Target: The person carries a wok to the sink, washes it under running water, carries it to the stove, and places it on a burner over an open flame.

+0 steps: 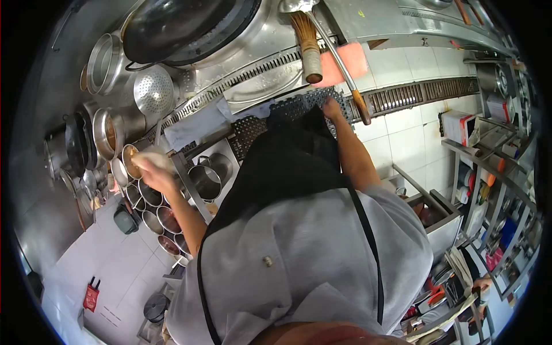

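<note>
Over the seasoning pots at the left, my left hand (156,177) is closed and smeared by motion. A pale, rounded, blurred thing (160,158) is in its fingers; its kind does not show. Close by are a pot with brown contents (131,161) and a metal pot (107,133). My right hand (331,108) is closed beside the edge of the black apron (287,155), above a perforated black mat (287,109); what its fingers hold, if anything, is hidden. Ahead of it lie a bamboo wok brush (311,54) and a wooden-handled ladle (344,66).
A large black wok (190,29) sits on the steel range, with a perforated strainer (154,91) to its left. A floor drain grate (414,96) runs to the right. Metal shelving (489,155) stands at the far right, where another person's hand (483,284) shows.
</note>
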`<state>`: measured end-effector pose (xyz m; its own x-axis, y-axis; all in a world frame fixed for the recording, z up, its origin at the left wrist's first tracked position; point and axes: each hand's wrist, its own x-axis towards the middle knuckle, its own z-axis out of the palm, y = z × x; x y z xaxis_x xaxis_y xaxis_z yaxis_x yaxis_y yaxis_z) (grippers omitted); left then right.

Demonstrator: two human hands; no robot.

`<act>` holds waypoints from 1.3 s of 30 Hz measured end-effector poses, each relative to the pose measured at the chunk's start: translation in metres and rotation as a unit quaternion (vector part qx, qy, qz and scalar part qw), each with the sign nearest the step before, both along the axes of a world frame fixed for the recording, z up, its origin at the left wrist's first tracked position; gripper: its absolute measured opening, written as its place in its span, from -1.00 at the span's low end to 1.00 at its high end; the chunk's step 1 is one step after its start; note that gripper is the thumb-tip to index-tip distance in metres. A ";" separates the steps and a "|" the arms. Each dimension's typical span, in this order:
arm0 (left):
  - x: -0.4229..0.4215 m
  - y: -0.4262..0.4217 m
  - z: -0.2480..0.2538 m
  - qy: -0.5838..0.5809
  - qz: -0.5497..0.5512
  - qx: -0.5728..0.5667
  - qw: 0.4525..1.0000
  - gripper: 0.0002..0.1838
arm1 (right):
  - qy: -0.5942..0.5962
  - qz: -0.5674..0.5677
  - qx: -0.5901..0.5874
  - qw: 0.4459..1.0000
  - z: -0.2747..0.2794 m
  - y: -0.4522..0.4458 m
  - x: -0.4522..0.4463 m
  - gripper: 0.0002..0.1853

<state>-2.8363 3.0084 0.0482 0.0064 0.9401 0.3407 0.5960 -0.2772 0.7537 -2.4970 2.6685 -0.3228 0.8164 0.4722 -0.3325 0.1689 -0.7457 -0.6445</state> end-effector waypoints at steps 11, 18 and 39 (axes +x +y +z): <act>-0.123 -0.196 -0.158 0.267 -0.092 -0.380 0.881 -0.43 | -0.005 0.161 -0.191 0.968 0.066 0.083 0.032 -0.59; -0.163 -0.287 -0.220 0.227 0.051 -0.414 0.880 -0.36 | -0.019 0.139 -0.043 0.989 0.078 0.032 0.007 -0.73; -0.188 -0.243 -0.281 0.177 -0.045 -0.443 0.878 -0.48 | 0.223 0.299 0.173 0.912 0.284 -0.041 -0.065 -0.77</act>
